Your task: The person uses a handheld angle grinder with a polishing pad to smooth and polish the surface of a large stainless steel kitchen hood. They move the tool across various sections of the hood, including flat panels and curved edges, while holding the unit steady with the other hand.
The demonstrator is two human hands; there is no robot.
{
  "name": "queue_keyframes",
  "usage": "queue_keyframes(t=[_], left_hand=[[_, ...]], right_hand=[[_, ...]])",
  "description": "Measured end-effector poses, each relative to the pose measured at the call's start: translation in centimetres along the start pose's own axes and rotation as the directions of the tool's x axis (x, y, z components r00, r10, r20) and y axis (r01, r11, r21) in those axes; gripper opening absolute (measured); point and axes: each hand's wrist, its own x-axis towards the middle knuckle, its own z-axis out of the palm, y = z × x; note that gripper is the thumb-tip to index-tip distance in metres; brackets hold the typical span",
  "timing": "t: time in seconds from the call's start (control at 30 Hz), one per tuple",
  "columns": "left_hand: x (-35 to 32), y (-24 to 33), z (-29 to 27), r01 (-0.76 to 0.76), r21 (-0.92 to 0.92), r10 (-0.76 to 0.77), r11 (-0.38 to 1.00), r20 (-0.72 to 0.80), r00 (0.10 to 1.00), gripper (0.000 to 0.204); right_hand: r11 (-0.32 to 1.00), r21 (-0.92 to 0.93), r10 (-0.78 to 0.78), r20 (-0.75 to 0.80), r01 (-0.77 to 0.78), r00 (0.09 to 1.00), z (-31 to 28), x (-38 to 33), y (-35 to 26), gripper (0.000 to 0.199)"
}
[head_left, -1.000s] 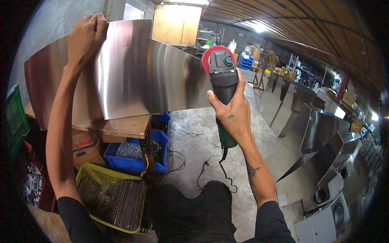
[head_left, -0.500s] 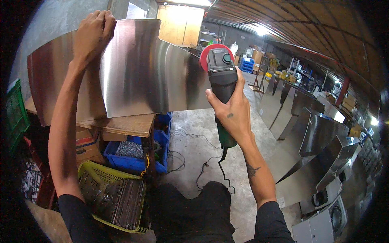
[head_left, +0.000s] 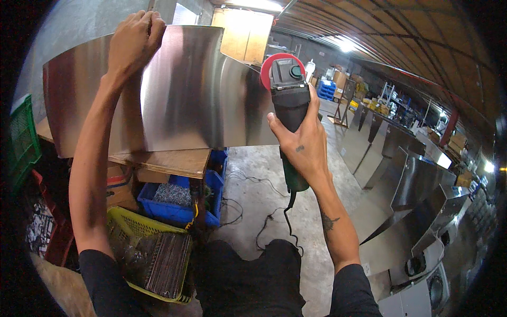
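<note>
My left hand [head_left: 136, 42] is closed over the top edge of a shiny bent metal sheet [head_left: 185, 95], which stands upright on a wooden table [head_left: 174, 162]. My right hand [head_left: 305, 132] is wrapped round the body of a black and green angle grinder [head_left: 290, 103]. A red disc [head_left: 269, 66] is fitted at its far end, beside the sheet's right edge; whether disc and metal touch I cannot tell. The grinder's black cord [head_left: 289, 211] hangs down toward the floor.
Below the table, a blue bin [head_left: 214, 198] holds small metal bits, and a yellow-green basket [head_left: 119, 219] holds stacked flat pieces. A green crate [head_left: 25, 140] is at the left. More bent metal panels [head_left: 412, 179] stand at the right. Cords [head_left: 248, 177] lie on the concrete floor.
In the picture, the sheet and my left hand have shifted slightly right, along with the table. The grinder and my right hand hold nearly the same place, the disc a touch higher.
</note>
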Motion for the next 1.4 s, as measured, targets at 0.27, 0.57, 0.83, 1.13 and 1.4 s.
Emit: queue_keyframes(t=[0.27,0.57,0.83,1.13,1.4], left_hand=[[0.1,0.4,-0.1,0.014,-0.001,-0.014,1.0,0.014,1.0,0.04],[0.2,0.7,-0.1,0.026,-0.034,-0.027,0.999,-0.027,0.999,0.04],[0.0,0.4,0.1,-0.017,0.019,0.018,1.0,-0.094,0.995,0.038],[0.2,0.8,-0.1,0.033,-0.031,-0.034,0.999,-0.034,0.999,0.038],[0.1,0.6,0.3,0.04,-0.022,-0.04,0.999,-0.032,0.999,0.041]], right_hand=[[1.0,0.013,-0.028,0.006,0.028,1.0,0.2,0.7,-0.7,0.102],[0.997,0.037,-0.063,0.021,0.062,0.998,0.8,1.2,-2.1,0.103],[0.995,0.017,-0.096,0.014,0.096,0.995,1.8,1.7,-3.4,0.101],[0.991,0.023,-0.135,0.013,0.134,0.991,2.4,2.0,-4.7,0.101],[0.99,0.051,-0.129,-0.017,0.13,0.992,3.5,2.0,-5.4,0.103]])
